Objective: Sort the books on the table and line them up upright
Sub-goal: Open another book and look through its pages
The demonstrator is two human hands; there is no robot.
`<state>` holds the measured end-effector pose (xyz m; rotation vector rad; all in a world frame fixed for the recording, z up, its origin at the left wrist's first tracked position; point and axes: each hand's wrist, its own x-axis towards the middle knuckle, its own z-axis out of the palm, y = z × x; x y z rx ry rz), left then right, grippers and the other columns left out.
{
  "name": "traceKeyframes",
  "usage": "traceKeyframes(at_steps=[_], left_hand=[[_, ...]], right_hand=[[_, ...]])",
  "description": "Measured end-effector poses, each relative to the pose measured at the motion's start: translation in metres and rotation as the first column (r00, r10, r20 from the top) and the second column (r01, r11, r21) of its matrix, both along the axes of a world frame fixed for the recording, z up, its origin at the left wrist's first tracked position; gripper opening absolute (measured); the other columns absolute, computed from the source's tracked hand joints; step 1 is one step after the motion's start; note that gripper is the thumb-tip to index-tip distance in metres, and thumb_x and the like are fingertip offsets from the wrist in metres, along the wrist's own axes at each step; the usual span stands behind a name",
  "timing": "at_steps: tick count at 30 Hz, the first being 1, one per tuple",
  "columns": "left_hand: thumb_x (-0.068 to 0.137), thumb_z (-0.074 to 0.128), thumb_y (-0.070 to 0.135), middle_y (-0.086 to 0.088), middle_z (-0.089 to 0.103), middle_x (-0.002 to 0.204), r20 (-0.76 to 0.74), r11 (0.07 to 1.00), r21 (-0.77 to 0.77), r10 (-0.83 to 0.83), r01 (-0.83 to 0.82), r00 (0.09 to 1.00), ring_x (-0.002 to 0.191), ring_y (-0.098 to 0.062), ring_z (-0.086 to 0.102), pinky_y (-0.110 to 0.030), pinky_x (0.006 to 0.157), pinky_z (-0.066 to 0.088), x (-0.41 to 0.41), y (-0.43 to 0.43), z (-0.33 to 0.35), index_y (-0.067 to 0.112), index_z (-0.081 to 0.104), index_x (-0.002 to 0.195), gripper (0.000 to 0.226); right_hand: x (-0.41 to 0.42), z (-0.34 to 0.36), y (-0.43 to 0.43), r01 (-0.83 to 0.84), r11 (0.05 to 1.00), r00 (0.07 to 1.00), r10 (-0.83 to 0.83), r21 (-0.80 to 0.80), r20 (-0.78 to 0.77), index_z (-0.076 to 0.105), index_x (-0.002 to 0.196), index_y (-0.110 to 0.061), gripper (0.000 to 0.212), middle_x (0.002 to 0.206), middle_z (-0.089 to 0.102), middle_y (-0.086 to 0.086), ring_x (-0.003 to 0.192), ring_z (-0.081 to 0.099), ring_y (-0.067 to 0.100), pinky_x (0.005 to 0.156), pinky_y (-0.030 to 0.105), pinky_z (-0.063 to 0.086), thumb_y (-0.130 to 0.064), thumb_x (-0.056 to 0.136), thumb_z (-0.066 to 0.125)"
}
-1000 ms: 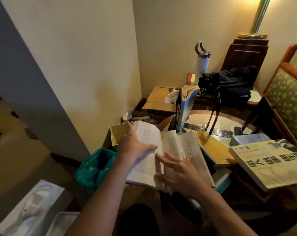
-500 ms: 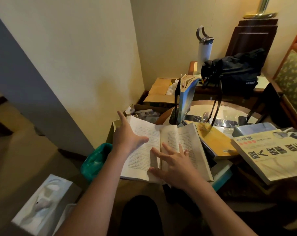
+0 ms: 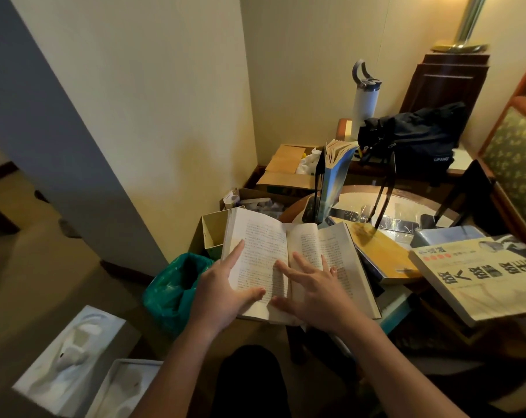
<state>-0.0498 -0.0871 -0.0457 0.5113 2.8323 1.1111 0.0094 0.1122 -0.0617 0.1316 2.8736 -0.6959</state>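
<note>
head view: the open book (image 3: pixel 281 254) lies face-up at the table's (image 3: pixel 406 203) near-left edge, part of it past the edge. both hands are spread wide and flat on it, gripping nothing: left hand (image 3: pixel 225 294) presses the left page, right hand (image 3: pixel 313 294) lies across the gutter and right page, prob to hold the pages down so the halves can be folded shut. a blue book (image 3: pixel 335 182) already stands upright farther back by the left edge, likely the start of the row, while the yellow book (image 3: pixel 379 251) and big paperback (image 3: pixel 481 276) lie flat along the near edge, not yet sorted.
</note>
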Motion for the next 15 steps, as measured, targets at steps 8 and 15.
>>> traceKeyframes(at_steps=[8,15], left_hand=[[0.07,0.088,0.04,0.007,0.047,0.144,0.058,0.993,0.12,-0.003,-0.004,0.998,0.124,-0.018,0.05,-0.038,0.085,0.061,-0.007,0.002,-0.003,0.043,0.037,0.15,0.095],[0.069,0.088,0.042,0.008,0.047,0.147,0.085,0.987,0.16,-0.006,-0.008,0.996,0.128,-0.018,0.048,-0.035,0.091,0.058,-0.006,-0.001,-0.006,0.043,0.036,0.15,0.096]], right_hand=[[0.025,0.003,0.005,0.07,0.99,0.997,-0.075,-0.122,-0.035,-0.007,0.147,-0.064,0.095,0.161,-0.019,-0.026,0.15,-0.019,0.023,0.119,0.061,0.009,-0.076,0.079,0.059],[0.058,-0.017,0.007,0.132,0.966,0.943,-0.191,-0.221,-0.273,0.005,0.156,-0.046,0.09,0.167,0.0,-0.015,0.15,0.011,0.011,0.115,0.042,0.038,-0.058,0.087,0.062]])
